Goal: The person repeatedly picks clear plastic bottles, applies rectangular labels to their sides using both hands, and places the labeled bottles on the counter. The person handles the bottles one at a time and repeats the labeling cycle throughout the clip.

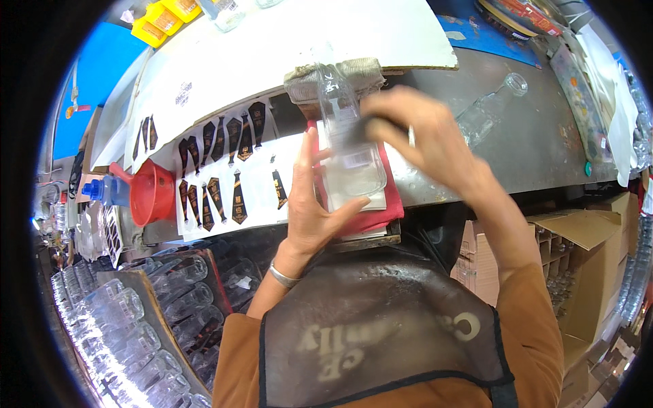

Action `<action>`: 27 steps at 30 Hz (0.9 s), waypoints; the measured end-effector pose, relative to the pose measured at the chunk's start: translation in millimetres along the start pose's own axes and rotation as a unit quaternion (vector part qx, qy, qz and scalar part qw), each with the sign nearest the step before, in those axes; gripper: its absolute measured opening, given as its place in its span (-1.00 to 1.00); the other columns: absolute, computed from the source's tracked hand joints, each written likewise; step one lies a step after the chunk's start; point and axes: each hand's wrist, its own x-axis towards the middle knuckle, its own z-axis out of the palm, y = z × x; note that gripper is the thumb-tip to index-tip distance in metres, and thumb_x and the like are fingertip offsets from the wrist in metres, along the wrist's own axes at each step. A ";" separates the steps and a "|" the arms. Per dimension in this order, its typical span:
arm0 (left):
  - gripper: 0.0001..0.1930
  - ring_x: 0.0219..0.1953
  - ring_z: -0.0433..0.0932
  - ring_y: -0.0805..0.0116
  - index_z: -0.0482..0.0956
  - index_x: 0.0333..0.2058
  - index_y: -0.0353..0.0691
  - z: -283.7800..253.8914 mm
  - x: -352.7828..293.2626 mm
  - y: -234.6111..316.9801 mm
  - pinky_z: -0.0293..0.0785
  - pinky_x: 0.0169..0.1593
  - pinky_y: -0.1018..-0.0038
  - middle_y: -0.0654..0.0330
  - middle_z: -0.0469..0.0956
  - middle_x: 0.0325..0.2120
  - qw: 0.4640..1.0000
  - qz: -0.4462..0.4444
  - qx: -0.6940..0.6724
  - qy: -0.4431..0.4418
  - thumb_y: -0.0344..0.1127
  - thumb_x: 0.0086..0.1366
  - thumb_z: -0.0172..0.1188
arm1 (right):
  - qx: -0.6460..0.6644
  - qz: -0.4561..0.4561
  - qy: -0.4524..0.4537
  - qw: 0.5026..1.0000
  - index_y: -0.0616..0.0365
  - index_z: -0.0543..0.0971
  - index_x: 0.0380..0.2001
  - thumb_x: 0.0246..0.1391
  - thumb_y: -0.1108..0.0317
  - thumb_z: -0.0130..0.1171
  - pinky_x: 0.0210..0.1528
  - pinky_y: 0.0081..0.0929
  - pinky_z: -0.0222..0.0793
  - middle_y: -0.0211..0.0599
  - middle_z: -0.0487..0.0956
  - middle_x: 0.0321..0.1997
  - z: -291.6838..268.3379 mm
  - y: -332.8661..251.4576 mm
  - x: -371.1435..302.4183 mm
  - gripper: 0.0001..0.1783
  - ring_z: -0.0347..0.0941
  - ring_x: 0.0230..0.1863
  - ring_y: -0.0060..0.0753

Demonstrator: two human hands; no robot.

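A clear glass bottle (355, 166) lies on its back in front of me, its neck pointing away over a folded cloth (371, 73). Red cloth and white sheets form the pad (396, 197) beneath it. My left hand (309, 204) holds the bottle from its left side, fingers along the wall and thumb near the base. Closed around a dark flat piece (358, 131), my right hand (425, 129) presses over the bottle's upper face. Motion blurs that piece, so its exact kind is unclear. Tie-shaped black and gold decals (237, 197) lie on white sheets to the left.
A red plastic bowl (153, 194) and a blue-capped bottle (112, 190) stand left of the sheets. Another clear bottle (490, 112) lies on the metal table at right. Trays of glass bottles (129, 340) fill the lower left. An open cardboard box (585, 272) sits lower right.
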 end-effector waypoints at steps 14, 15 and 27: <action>-0.34 0.17 0.53 0.03 0.20 0.35 -0.37 -61.2 116.5 -31.5 0.42 0.22 0.28 -0.15 0.52 0.13 0.994 0.021 0.068 0.080 -0.06 0.45 0.08 | -0.014 -0.147 -0.201 0.968 0.10 0.56 -0.34 -0.05 0.37 0.32 -0.18 -0.35 0.52 -0.26 0.57 -0.30 15.6 -47.4 6.1 -0.82 0.53 -0.22 -0.19; -0.34 0.13 0.56 0.04 0.23 0.33 -0.38 -51.7 133.6 -26.6 0.44 0.19 0.29 -0.16 0.55 0.08 0.995 0.000 0.087 0.046 -0.04 0.43 0.10 | -0.006 -0.102 -0.145 0.984 0.12 0.57 -0.33 -0.05 0.37 0.31 -0.19 -0.35 0.51 -0.25 0.57 -0.30 12.2 -38.9 7.8 -0.81 0.53 -0.24 -0.18; -0.48 -0.10 0.67 0.23 0.31 0.25 -0.46 -34.0 99.6 34.8 0.57 0.02 0.43 -0.03 0.62 -0.11 0.970 -0.074 -0.210 0.100 -0.32 0.42 0.19 | 0.230 0.084 -0.140 0.959 0.16 0.57 0.01 0.09 0.44 0.28 -0.17 -0.30 0.50 -0.14 0.59 -0.23 -24.4 -62.5 -91.0 -0.63 0.56 -0.22 -0.10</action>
